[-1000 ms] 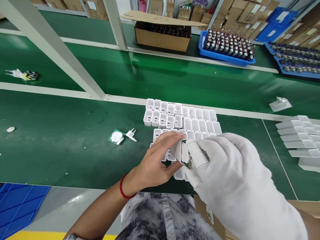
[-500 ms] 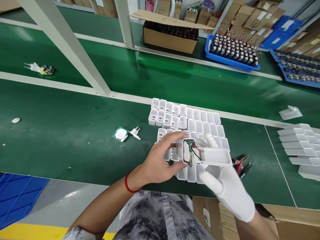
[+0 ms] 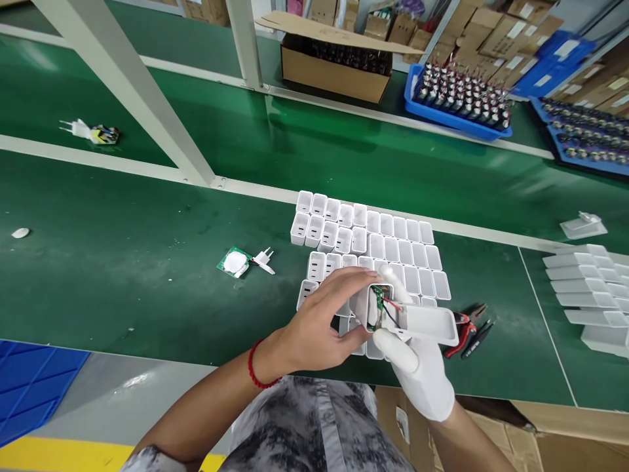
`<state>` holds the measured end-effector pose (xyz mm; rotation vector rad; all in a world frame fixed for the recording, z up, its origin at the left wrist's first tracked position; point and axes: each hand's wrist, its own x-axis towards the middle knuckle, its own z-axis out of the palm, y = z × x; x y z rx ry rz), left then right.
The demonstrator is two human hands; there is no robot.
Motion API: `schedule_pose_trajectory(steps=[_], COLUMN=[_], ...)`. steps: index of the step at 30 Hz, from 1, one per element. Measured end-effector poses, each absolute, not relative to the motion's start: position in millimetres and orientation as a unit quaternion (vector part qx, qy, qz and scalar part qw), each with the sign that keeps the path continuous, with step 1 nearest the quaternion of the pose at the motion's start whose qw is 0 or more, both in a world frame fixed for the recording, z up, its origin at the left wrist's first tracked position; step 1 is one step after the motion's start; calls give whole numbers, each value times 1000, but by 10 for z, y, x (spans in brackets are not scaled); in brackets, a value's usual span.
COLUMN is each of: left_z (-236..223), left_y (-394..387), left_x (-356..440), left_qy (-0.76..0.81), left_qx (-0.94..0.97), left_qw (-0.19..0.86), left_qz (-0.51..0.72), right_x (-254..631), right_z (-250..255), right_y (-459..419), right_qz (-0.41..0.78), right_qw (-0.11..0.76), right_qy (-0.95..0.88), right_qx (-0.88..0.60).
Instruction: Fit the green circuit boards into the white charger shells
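My left hand (image 3: pixel 319 324), bare with a red cord at the wrist, is closed around a white plastic charger housing (image 3: pixel 361 305) tilted over the bench. A green circuit board (image 3: pixel 378 298) sits partly inside its opening, and red and black wires lead from it to a white cover piece (image 3: pixel 430 324) stretching to the right. My right hand (image 3: pixel 417 370), in a white glove, is closed on the housing's open end, thumb on the near side and a finger on the far side. Its other fingers are hidden underneath. Rows of open white housings (image 3: pixel 392 249) stand below and behind my hands.
Red-handled pliers (image 3: pixel 462 333) and black tweezers (image 3: pixel 477 339) lie right of my hands. Left lies a circuit board with a white pad (image 3: pixel 236 263), wired to a plug (image 3: pixel 264 260). White parts (image 3: pixel 584 286) are stacked at right. A slanted metal post (image 3: pixel 132 92) rises at left.
My right hand has moved left from under the cover piece, and its thumb and finger have closed on the housing. The housing has shifted slightly right and down, still in my left hand.
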<state>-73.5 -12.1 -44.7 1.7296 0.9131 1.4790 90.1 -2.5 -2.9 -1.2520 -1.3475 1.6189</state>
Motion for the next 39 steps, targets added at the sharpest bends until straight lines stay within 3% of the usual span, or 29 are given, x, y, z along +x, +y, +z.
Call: schedule_pose_trajectory(steps=[6, 12, 17, 23, 27, 32, 36, 39], left_z=[-452, -477, -562, -121, 164, 178, 193, 210], left_y=[-114, -97, -57, -1, 127, 212, 174, 105], left_x=[-743, -702, -737, -982, -905, -778, -875, -940], left_qy=[332, 319, 342, 371, 459, 473, 410, 373], left_qx=[672, 675, 653, 756, 751, 719, 693, 651], left_qw=[327, 290, 334, 378, 335, 302, 382, 447], left_qz=[575, 599, 588, 384, 335, 411, 454, 487], right_x=[890, 899, 901, 927, 929, 982, 1094, 1146], right_z=[-66, -140, -147, -186, -152, -104, -234, -315], right_y=[-43, -13, 45, 114, 151, 110, 48, 15], right_qz=[601, 596, 602, 568, 607, 643, 745, 742], right_qw=[363, 335, 298, 323, 296, 264, 273, 297], right_qy=[-515, -527, -572, -574, -585, -575, -478, -476], right_qx=[-493, -504, -470, -493, -449, -431, -376, -368])
